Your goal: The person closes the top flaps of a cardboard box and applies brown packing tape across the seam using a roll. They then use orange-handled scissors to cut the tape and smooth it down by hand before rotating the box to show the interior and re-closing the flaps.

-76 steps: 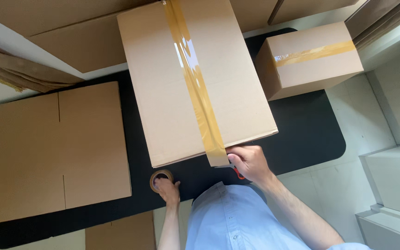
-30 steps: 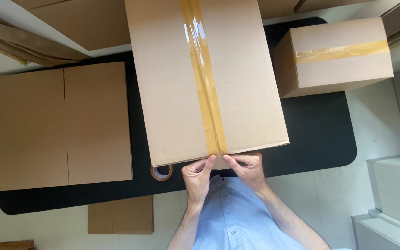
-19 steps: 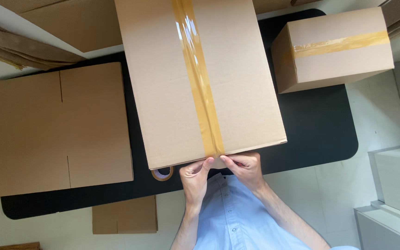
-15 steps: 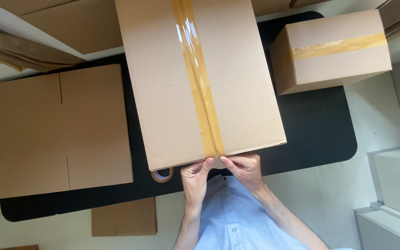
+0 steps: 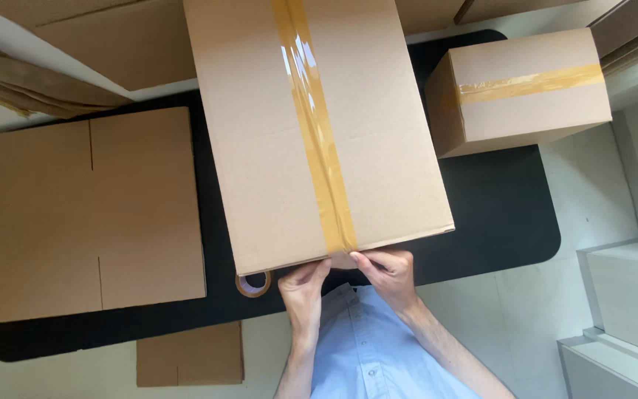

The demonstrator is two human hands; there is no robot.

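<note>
Both hands — left hand (image 5: pixel 303 284) and right hand (image 5: pixel 387 271) — pinch the tape end down over the near edge of the large box (image 5: pixel 311 133) on the black surface (image 5: pixel 503 214); smoothing it firmly seems next. The tape roll (image 5: pixel 253 284) sits just beside the left hand, flat cardboard (image 5: pixel 83 214) further left, a smaller taped box (image 5: pixel 522 89) well apart.

Matt cardboard box (image 5: pixel 260 140) carries a glossy plastic tape (image 5: pixel 315 133) strip; the table (image 5: pixel 496 214) looks matt black.
</note>
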